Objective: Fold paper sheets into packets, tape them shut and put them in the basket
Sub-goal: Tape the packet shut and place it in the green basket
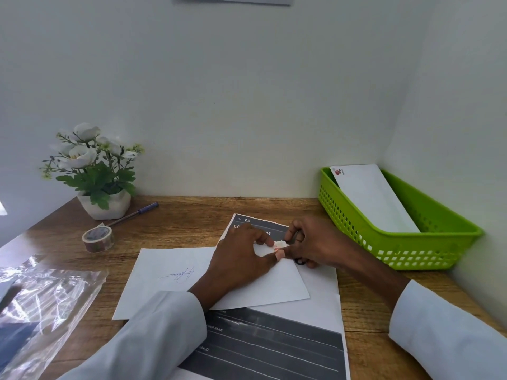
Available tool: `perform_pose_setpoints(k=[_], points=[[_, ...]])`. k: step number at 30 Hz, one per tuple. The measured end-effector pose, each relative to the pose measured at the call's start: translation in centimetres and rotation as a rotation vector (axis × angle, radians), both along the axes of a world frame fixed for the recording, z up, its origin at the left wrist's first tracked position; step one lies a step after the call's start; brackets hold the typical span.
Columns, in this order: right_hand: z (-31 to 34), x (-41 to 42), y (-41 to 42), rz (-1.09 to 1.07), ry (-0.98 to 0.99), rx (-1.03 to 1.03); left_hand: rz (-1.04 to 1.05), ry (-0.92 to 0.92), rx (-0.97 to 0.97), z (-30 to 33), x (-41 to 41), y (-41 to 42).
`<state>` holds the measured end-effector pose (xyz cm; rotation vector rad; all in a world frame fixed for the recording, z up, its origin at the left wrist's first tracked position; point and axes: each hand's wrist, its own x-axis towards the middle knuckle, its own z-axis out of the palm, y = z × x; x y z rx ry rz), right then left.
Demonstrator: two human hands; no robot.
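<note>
A folded white paper packet (277, 286) lies on the desk in front of me. My left hand (241, 259) rests on it, with thumb and forefinger pinching a small patterned piece of tape (280, 246) at the packet's top corner. My right hand (318, 244) meets that tape from the right, its fingers curled round a small black tool (300, 261) that looks like scissor handles. The tape roll (98, 238) sits apart at the left. The green basket (356, 226) stands at the right against the wall with a white envelope (375, 198) in it.
Under the packet lie a white sheet with a blue signature (167, 275), a dark printed form (274, 346) near me and another printed sheet (255, 224) behind my hands. A pen (137, 213), a potted flower (96, 176) and a clear plastic bag (44, 303) occupy the left.
</note>
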<state>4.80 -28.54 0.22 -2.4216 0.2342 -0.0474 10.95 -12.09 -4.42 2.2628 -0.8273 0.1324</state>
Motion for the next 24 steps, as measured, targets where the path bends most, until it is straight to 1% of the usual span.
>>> perform_pose_setpoints(k=[3,7,10,13,16,21,24], points=[[-0.3,0.3,-0.3,-0.033,0.005,0.100,0.031,0.029,0.020,0.3,-0.2,-0.2],[-0.7,0.7,-0.3,-0.094,-0.010,0.140,0.059,0.059,0.038,0.4,-0.3,-0.4],[-1.2,1.1,0.0,-0.140,-0.065,0.092,0.071,0.064,0.062,0.4,-0.4,-0.3],[-1.6,1.2,0.4,-0.187,-0.159,-0.090,0.090,0.063,0.093,0.5,-0.5,-0.2],[-1.7,0.9,0.6,-0.172,-0.216,-0.171,0.100,0.075,0.091,0.5,-0.6,-0.3],[-1.7,0.5,0.4,-0.102,-0.194,-0.167,0.093,0.087,0.052,0.6,-0.7,-0.2],[-1.3,0.3,0.0,-0.052,-0.142,-0.098,0.104,0.071,0.043,0.7,-0.9,-0.2]])
